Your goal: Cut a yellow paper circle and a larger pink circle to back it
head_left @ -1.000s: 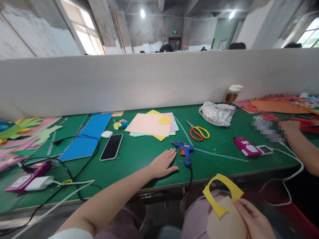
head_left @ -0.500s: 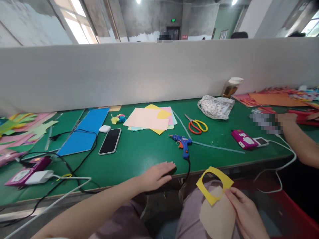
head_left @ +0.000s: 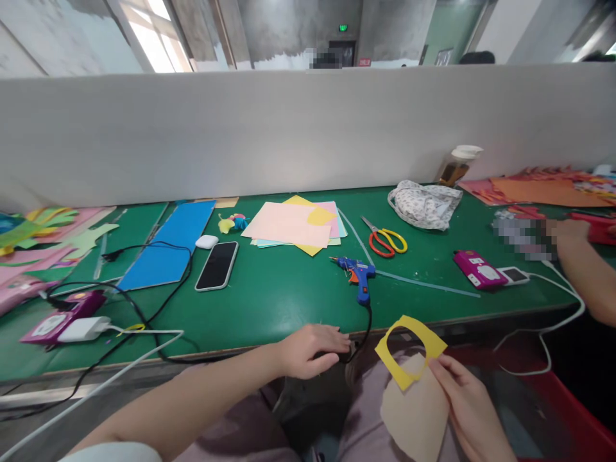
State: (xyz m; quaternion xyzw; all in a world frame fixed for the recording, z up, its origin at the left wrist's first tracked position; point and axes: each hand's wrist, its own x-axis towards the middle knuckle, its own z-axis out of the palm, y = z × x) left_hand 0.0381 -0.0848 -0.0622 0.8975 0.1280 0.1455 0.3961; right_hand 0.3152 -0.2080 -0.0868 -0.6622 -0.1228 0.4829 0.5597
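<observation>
My right hand (head_left: 469,401), low on the right, pinches a yellow paper frame (head_left: 392,367) with a round hole together with a beige paper piece (head_left: 416,410) under it, above my lap. My left hand (head_left: 312,350) hangs at the table's front edge, fingers stretched out and holding nothing. Its fingertips are close to the black cord of a blue glue gun (head_left: 363,276) lying on the table. Behind the glue gun lie scissors (head_left: 385,239) with red and yellow handles. A stack of coloured paper (head_left: 289,224) bears a small yellow cutout (head_left: 322,215).
On the left lie a phone (head_left: 217,266), a white earphone case (head_left: 206,242), a blue board (head_left: 166,247) and a purple power strip (head_left: 62,317) with cables. A second purple strip (head_left: 479,269), a patterned pouch (head_left: 426,205) and a bottle (head_left: 457,168) are right, near another person's arm (head_left: 584,269).
My left hand has slid slightly right and down off the tabletop to its edge, fingers now drooping. My right hand keeps hold of both papers. The view has shifted a little.
</observation>
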